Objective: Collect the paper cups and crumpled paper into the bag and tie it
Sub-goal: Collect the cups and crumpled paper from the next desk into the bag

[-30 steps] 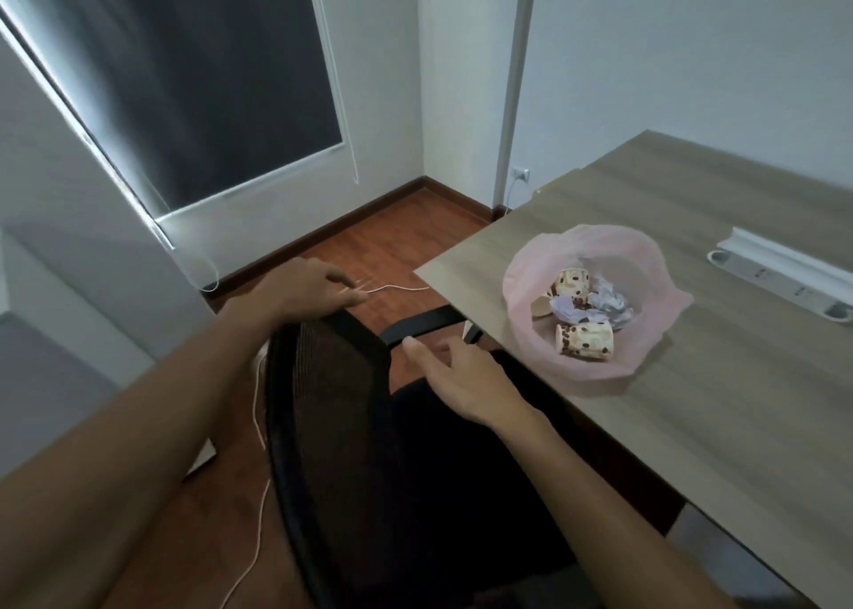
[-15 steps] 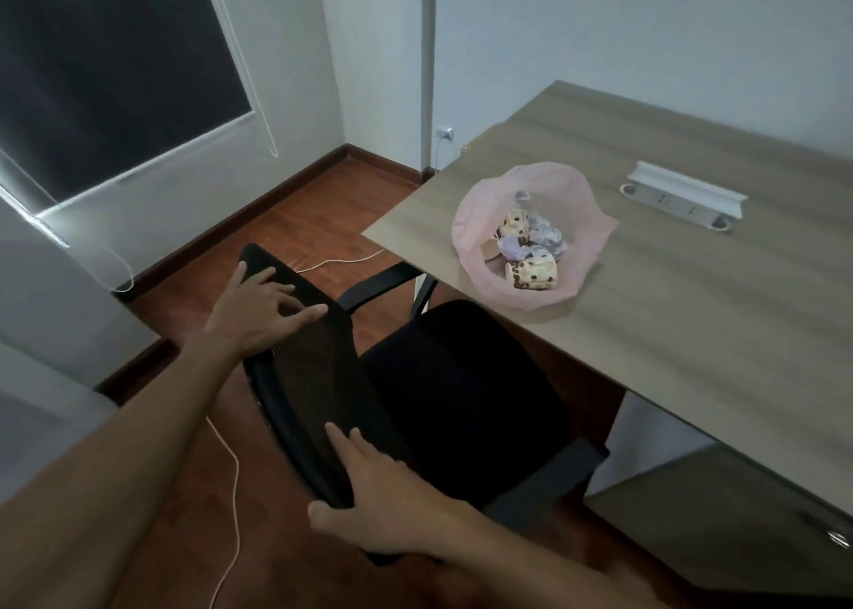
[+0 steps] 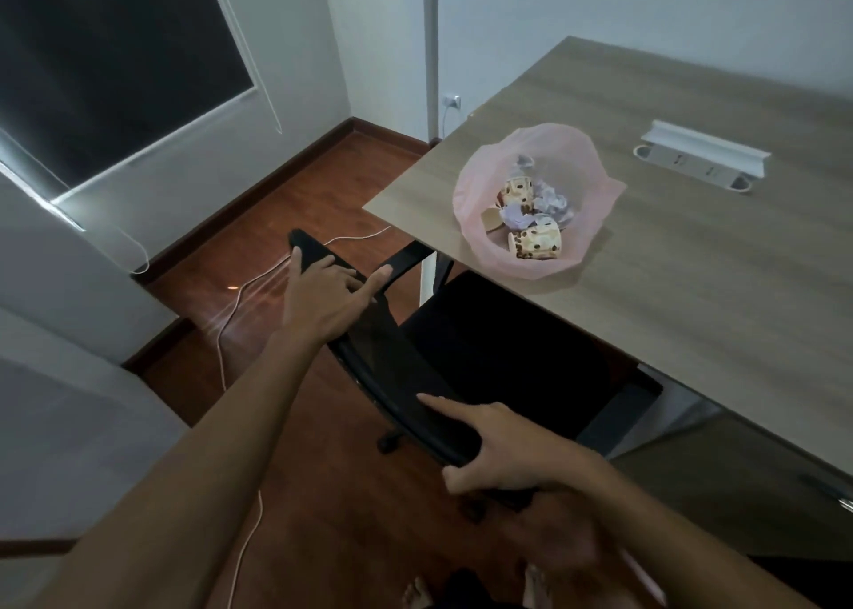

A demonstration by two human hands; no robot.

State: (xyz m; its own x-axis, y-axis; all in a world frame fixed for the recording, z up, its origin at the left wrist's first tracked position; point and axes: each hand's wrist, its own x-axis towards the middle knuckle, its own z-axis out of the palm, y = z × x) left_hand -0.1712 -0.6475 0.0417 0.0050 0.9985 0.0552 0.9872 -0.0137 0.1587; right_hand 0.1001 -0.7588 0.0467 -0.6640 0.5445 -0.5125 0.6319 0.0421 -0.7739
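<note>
Hands on black chair (image 3: 461, 354) backrest, left hand (image 3: 323, 301) resting flat, right hand (image 3: 512, 451) gripping, no legible writing.

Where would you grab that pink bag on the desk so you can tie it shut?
Probably by the loose rim of the bag, from above, one hand on each side. The bag lies open and slumped on the desk, with cups and paper in its middle, so gathering the rim upward should close it.
</note>
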